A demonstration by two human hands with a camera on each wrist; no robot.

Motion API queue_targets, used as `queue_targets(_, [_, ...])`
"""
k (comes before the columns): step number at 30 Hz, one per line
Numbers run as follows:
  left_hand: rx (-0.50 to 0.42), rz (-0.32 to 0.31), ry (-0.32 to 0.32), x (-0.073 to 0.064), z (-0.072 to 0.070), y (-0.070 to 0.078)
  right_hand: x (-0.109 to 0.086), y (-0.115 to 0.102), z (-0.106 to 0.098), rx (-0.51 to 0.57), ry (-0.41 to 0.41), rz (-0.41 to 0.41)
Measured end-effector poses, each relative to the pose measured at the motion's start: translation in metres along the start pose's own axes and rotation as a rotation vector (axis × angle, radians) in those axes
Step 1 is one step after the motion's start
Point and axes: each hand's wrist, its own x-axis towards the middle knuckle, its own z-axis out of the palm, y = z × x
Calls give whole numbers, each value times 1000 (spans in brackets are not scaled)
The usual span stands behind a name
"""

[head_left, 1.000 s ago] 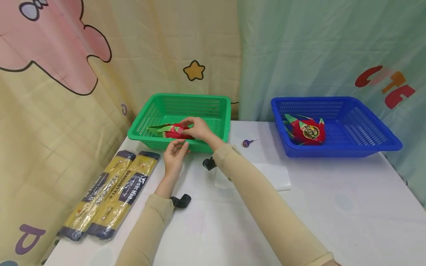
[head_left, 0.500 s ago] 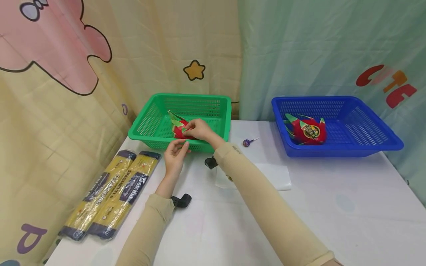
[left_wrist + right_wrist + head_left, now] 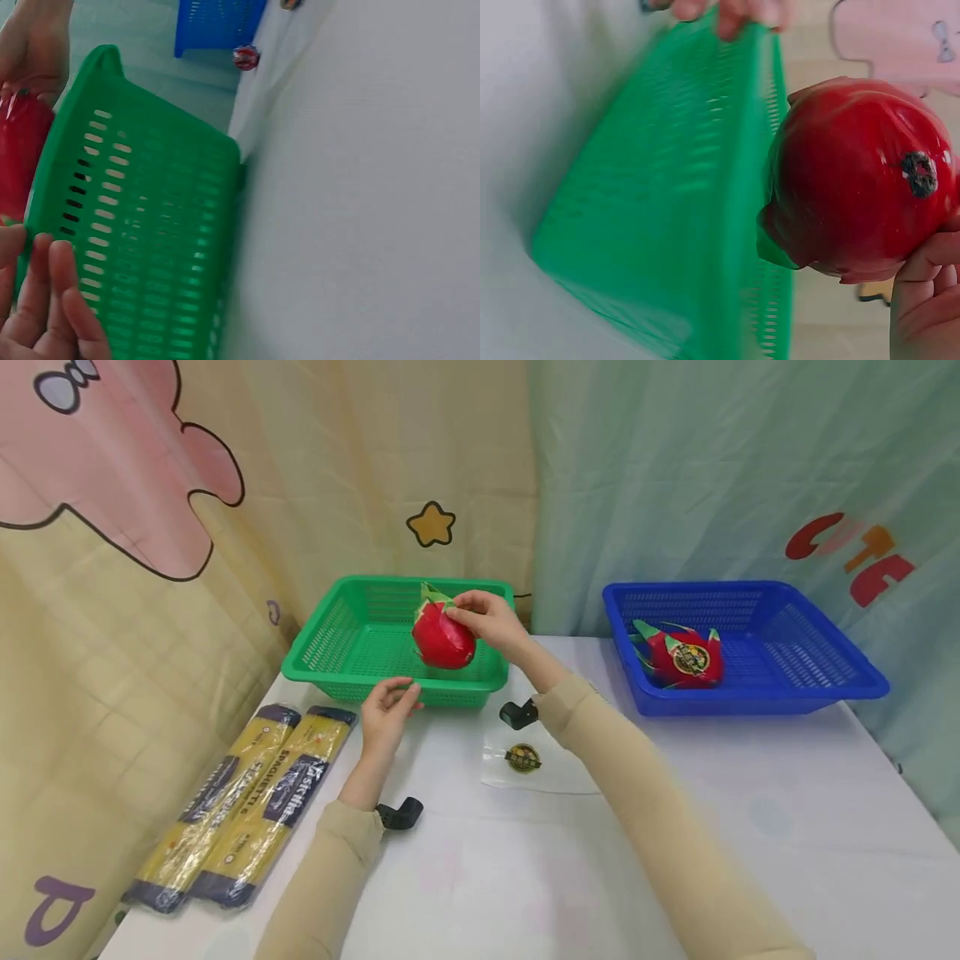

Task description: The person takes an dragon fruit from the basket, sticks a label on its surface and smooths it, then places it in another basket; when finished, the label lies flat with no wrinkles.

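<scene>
The right hand (image 3: pixel 491 620) holds a dragon fruit (image 3: pixel 442 635) in the air over the green basket (image 3: pixel 465 693), which stands by the back edge of the desk (image 3: pixel 465 877), toward its back left corner. This grip is a pinch: thumb and fingers close on one side of the fruit, near the leafy end, so the round body hangs free, its blunt end tipped down and its leaves up. Taking it there looks sensible, since that end is narrower than the belly and leaves the bulk out of the palm.

The left hand (image 3: pixel 386 714) is at the basket's front rim, thumb and fingers on either side of it, pinching the edge. The wrist views are dim and blurred, so how firmly it presses is hard to judge; I read it as a steadying hold, keeping the light basket from sliding.

The blue basket (image 3: pixel 757 700) sits toward the desk's back right corner, with a labelled dragon fruit (image 3: pixel 686 664) lying on its side at the left end, a pose its shape would settle into. Two spaghetti packs (image 3: pixel 258 827) lie flat, side by side along the left edge, their long shape matching that border. A clear plastic bag (image 3: pixel 558 777) lies partly under the right sleeve, in front of the gap between the baskets.
</scene>
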Motion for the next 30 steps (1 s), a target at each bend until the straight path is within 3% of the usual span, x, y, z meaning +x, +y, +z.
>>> queue_targets(4, [125, -120, -139, -2, -9, 28, -28, -17, -29, 96, -16, -63])
queue_targets(6, [164, -87, -177, -5, -12, 41, -47, -21, -44, 146, -32, -85])
queue_targets(8, [164, 35, -186, -10, -12, 53, -67, -21, -58, 183, -65, -113])
queue_targets(11, [178, 348, -194, -22, -4, 67, -96, -16, -76, 214, -146, -149])
queue_targets(14, [296, 635, -281, -35, 9, 76, -120, -4, -88, 217, -274, -209])
queue_targets(16, [405, 751, -371, -43, 19, 79, -132, 6, -91, 220, -380, -252])
queue_targets(18, [511, 806, -483, -52, 29, 78, -143, 16, -92, 222, -483, -287])
queue_targets(21, [621, 794, -675, -67, 42, 73, -158, 32, -89, 218, -611, -292])
queue_targets(24, [641, 700, -833, -79, 51, 62, -172, 46, -87, 180, -668, -263])
queue_targets(27, [601, 587, -895, -87, 56, 48, -185, 57, -87, 89, -621, -212])
queue_targets(30, [579, 517, -893, -91, 59, 32, -197, 64, -87, -68, -522, -185])
